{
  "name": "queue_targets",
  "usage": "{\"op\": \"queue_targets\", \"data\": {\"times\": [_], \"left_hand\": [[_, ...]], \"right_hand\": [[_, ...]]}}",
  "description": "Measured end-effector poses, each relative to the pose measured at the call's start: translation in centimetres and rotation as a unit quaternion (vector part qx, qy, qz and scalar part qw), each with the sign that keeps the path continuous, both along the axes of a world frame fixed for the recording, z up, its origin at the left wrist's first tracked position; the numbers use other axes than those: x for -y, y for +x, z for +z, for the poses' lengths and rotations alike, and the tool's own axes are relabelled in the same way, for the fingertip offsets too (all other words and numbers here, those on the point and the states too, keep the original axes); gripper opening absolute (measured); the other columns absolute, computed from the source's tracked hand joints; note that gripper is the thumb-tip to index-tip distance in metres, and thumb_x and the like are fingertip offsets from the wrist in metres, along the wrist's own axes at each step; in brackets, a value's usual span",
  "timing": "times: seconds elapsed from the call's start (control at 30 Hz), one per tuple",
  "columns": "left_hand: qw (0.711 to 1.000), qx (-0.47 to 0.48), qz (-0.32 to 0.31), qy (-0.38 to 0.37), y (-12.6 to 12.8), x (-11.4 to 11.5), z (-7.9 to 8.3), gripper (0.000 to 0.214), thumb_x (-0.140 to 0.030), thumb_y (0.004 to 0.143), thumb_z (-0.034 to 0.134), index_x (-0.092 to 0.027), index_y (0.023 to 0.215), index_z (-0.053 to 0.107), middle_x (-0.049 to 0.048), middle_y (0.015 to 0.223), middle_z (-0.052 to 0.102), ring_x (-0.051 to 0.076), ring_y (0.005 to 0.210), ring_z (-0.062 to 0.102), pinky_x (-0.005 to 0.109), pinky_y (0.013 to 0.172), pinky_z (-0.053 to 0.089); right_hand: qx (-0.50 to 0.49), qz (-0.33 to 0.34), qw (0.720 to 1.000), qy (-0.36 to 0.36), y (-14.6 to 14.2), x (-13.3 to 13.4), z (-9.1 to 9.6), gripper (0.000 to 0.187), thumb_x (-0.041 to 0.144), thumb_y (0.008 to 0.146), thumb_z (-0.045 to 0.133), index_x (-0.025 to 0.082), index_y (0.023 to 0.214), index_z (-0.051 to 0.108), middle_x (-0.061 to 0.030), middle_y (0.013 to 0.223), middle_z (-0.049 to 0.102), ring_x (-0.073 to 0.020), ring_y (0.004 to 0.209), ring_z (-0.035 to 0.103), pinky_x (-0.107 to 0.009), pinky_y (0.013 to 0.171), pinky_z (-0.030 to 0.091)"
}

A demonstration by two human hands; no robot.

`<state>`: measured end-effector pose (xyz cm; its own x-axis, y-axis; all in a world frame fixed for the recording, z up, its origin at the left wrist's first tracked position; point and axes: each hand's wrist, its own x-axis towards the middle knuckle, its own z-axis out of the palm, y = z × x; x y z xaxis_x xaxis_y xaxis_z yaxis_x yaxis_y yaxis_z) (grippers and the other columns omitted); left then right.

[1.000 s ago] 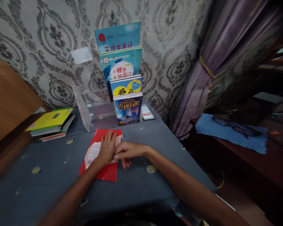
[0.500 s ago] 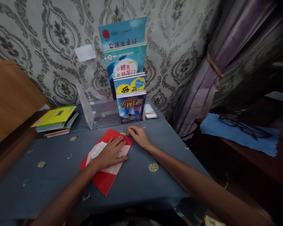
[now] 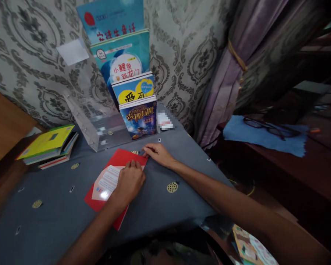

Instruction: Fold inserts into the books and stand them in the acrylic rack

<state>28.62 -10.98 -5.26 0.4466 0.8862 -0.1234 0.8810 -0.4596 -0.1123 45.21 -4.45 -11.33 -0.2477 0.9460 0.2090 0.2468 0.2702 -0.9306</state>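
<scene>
A thin red book with a white label lies flat on the grey-blue tablecloth. My left hand rests on top of it, fingers curled together and pressing down near its far edge. My right hand lies at the book's far right corner, fingertips touching that corner. Just behind stands a clear acrylic stand with several upright books; the front one is a dark blue fantasy book.
A stack of books with a yellow-green cover sits at the table's left. Patterned wallpaper is behind. A purple curtain hangs at right, beside a dark wooden surface with a blue cloth and glasses.
My right hand moved from beside my left hand up to the red book's far right corner. The book has turned slightly. My left hand's fingers have curled in. The camera shifted right.
</scene>
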Motion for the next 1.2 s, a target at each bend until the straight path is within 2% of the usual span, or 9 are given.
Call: {"op": "queue_targets", "data": {"times": [0.17,0.33,0.57,0.73,0.93,1.07,1.2], "left_hand": [[0.998,0.007,-0.068,0.011,-1.7,0.2,-0.6,0.026,-0.016,0.096,0.047,-0.007,0.116,0.061,0.0236,0.123,0.068,0.033,0.117,0.065,0.043,0.093,0.056],[0.993,0.029,-0.111,0.023,-3.4,0.8,-1.6,0.027,-0.015,0.094,0.050,-0.010,0.119,0.060,0.0225,0.129,0.066,0.031,0.123,0.063,0.044,0.100,0.054],[0.994,0.061,-0.073,0.053,-3.3,1.1,-1.9,0.023,-0.023,0.100,0.045,-0.014,0.112,0.063,0.0161,0.114,0.073,0.027,0.114,0.069,0.037,0.092,0.057],[0.994,0.061,-0.068,0.068,-3.3,1.2,-2.2,0.025,-0.029,0.100,0.050,-0.013,0.115,0.062,0.0176,0.121,0.070,0.029,0.115,0.067,0.038,0.089,0.058],[0.991,0.057,-0.080,0.089,-3.0,1.3,-2.6,0.023,-0.021,0.099,0.045,-0.015,0.112,0.062,0.0150,0.113,0.071,0.026,0.106,0.069,0.036,0.086,0.057],[0.993,0.057,-0.063,0.081,-3.0,1.2,-2.1,0.023,-0.021,0.100,0.043,-0.017,0.107,0.064,0.0112,0.107,0.074,0.023,0.096,0.071,0.031,0.078,0.056],[0.997,0.037,-0.026,0.058,-2.9,1.2,-1.4,0.026,-0.024,0.101,0.041,-0.018,0.109,0.066,0.0116,0.105,0.074,0.024,0.093,0.072,0.031,0.070,0.054]], "right_hand": [[-0.010,0.006,1.000,-0.013,0.1,0.2,0.3,0.025,0.032,0.097,0.051,0.014,0.089,0.066,-0.0023,0.071,0.071,-0.0117,0.056,0.064,-0.023,0.061,0.051],[-0.016,0.020,1.000,-0.002,0.1,0.5,0.5,0.022,0.029,0.096,0.051,0.014,0.088,0.066,-0.0011,0.068,0.069,-0.0098,0.052,0.061,-0.021,0.057,0.048],[-0.025,0.049,0.998,-0.019,-0.1,0.8,0.7,0.023,0.032,0.095,0.053,0.014,0.091,0.067,-0.0012,0.068,0.070,-0.0104,0.053,0.061,-0.022,0.058,0.049],[-0.016,0.049,0.999,-0.019,-0.2,0.9,0.7,0.023,0.030,0.094,0.053,0.013,0.090,0.067,-0.0017,0.068,0.070,-0.0104,0.053,0.061,-0.022,0.058,0.049],[-0.007,0.047,0.999,-0.024,-0.1,0.9,0.9,0.023,0.031,0.094,0.052,0.014,0.090,0.068,-0.0012,0.068,0.070,-0.0105,0.052,0.061,-0.022,0.058,0.048],[-0.017,0.048,0.998,-0.031,-0.1,0.9,0.8,0.023,0.032,0.093,0.054,0.014,0.091,0.068,-0.0008,0.069,0.071,-0.0085,0.048,0.056,-0.021,0.054,0.046],[-0.047,0.051,0.997,-0.036,-0.1,0.8,0.6,0.024,0.035,0.092,0.055,0.015,0.092,0.068,-0.0002,0.071,0.071,-0.0072,0.044,0.054,-0.020,0.051,0.044]]}}
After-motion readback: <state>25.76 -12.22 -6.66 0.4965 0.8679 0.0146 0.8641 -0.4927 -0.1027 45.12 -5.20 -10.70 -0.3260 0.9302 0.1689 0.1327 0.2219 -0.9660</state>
